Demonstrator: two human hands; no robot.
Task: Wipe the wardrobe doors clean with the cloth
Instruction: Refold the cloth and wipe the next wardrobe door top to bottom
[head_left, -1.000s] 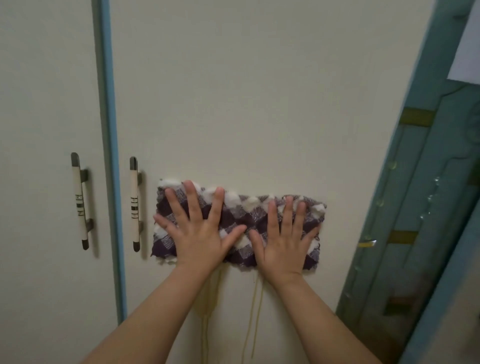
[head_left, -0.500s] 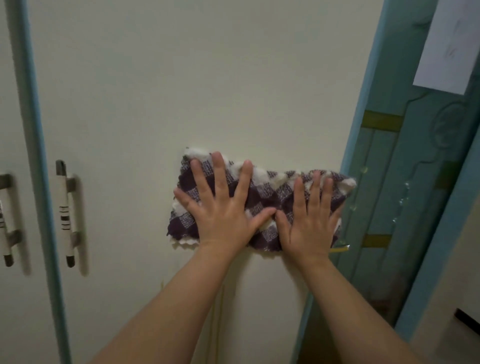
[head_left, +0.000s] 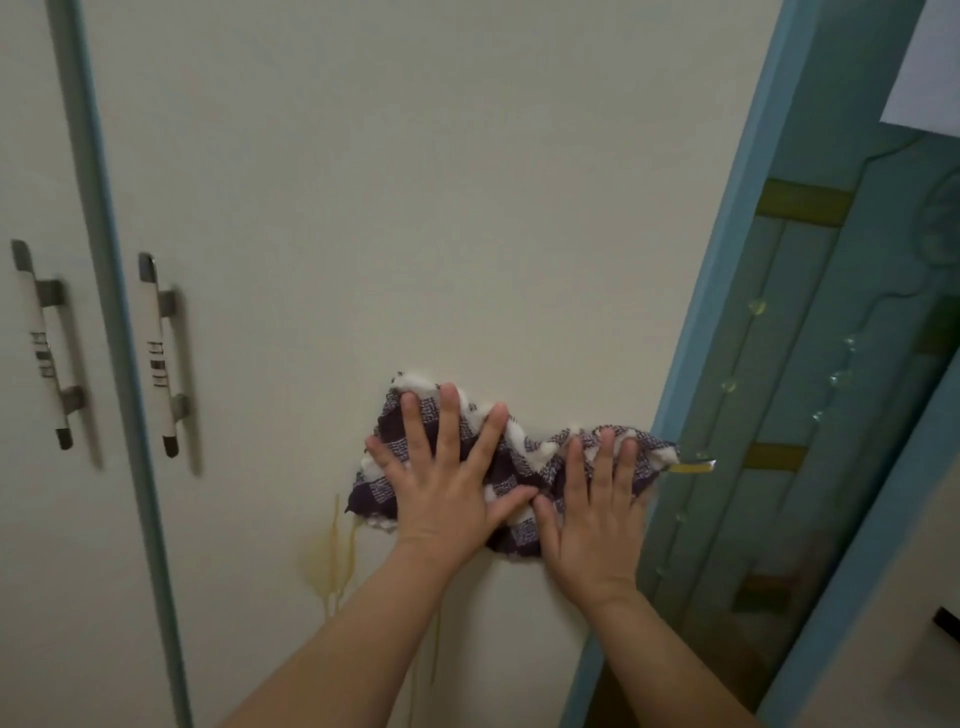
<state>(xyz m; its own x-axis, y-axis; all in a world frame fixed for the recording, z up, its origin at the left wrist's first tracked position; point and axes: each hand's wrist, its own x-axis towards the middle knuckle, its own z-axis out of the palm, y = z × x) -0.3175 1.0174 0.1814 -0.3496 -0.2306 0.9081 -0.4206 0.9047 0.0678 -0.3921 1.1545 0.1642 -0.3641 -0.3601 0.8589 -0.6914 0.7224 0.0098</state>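
Nearest, two bare forearms rise from the bottom edge of the view. Left hand (head_left: 447, 483) flat, fingers spread, palm pressed on the cloth (head_left: 511, 467). Right hand (head_left: 597, 514) flat too, fingers close together, pressing the cloth's right part; thumbs nearly touching. Neither hand is curled round the fabric. Cloth, purple-and-white check, bunched between the hands, lies against the right wardrobe door (head_left: 415, 208), low and close to that door's right edge. Yellowish drip stains (head_left: 332, 561) run down the door just below the cloth's left end. Further left, a blue strip (head_left: 119, 364) divides the two cream doors; one white bar handle (head_left: 158, 358) sits on the right door beside it, another handle (head_left: 44, 348) on the left door. Beyond the right edge, a teal panelled door (head_left: 810, 415).
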